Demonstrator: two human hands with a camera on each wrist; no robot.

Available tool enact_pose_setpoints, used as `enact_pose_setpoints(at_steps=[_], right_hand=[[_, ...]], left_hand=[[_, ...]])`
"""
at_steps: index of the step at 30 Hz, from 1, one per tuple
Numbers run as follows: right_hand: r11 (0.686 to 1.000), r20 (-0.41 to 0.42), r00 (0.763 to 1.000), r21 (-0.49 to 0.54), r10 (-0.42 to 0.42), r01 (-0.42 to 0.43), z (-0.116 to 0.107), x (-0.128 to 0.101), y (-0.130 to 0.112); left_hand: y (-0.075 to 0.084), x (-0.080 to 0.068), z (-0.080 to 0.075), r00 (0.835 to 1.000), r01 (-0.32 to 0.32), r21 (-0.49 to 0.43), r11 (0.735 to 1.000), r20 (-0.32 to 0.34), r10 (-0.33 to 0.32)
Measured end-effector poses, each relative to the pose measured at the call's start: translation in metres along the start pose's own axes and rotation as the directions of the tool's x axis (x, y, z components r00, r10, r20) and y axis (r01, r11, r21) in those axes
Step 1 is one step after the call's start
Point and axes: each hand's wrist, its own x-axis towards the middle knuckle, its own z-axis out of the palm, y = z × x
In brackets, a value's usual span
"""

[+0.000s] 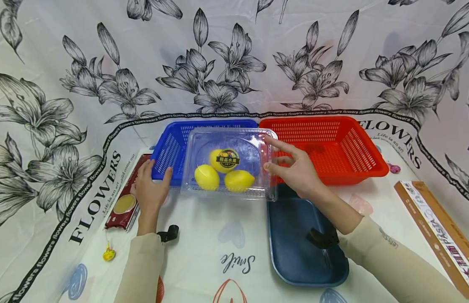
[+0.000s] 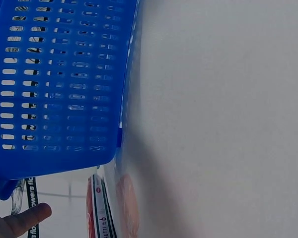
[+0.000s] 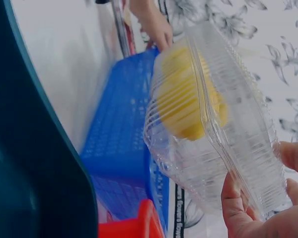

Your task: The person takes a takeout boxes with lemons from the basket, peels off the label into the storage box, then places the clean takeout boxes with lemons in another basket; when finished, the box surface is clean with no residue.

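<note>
The right hand [image 1: 295, 166] pinches the clear box [image 1: 230, 142]; only the head view shows its label [image 1: 227, 159]. The left hand [image 1: 151, 188], thumb spread wide, is at the basket [image 1: 168, 147].

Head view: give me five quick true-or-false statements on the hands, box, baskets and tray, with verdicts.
1. The right hand grips the clear box. True.
2. The clear box is empty. False: three lemons show inside.
3. The left hand is beside the blue basket. True.
4. The dark tray lies nearer the person than the red basket. True.
5. The red basket stands left of the blue basket. False: it stands to the right.
</note>
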Motion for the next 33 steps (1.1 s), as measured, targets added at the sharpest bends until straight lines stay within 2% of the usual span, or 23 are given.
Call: enact_pose_setpoints(at_steps=[6,9,26,33], right_hand=[[0.999,0.013,0.999,0.004,-0.052,0.052,0.012,-0.020,0.003],[0.998,0.003,0.998,-0.029,-0.062,0.062,0.018,-0.030,0.005],[0.998,0.043,0.999,-0.058,-0.004,0.007,0.042,-0.065,0.029],[0.997,0.041,0.998,-0.060,0.051,-0.049,0.049,-0.073,0.042]], left_hand=[[-0.001,0.001,-0.001,1.000,0.001,-0.007,1.000,-0.003,-0.001],[-0.001,0.002,-0.001,1.000,0.000,-0.011,1.000,-0.002,0.000],[-0.002,0.005,-0.002,1.000,-0.004,-0.011,1.000,0.017,0.004],[-0.002,0.004,-0.001,1.000,-0.002,-0.014,1.000,0.018,0.003]])
